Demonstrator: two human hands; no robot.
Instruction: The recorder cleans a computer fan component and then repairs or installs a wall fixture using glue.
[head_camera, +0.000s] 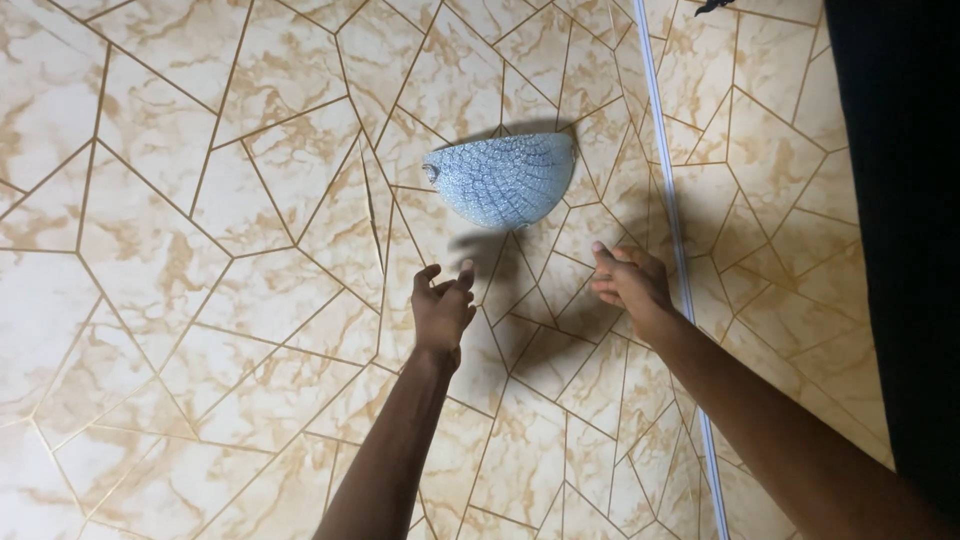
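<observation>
My forearms come up from the bottom edge, both reaching toward the wall lamp shade (503, 178), a crackled half-bowl fixed on the marble-pattern wall (200, 250). Left hand (441, 310) just below it, fingers loosely curled, empty. Right hand (630, 282) below-right of it, fingers half bent, holding nothing. White cable strip (672, 220) runs right of the shade.

One glass wall lamp shade (503, 178) sits up on the marbled wall (200, 250), and below that shade there are two hands, the left hand (441, 310) and the right hand (630, 282), with one white conduit strip (672, 230) running just right of it.
</observation>
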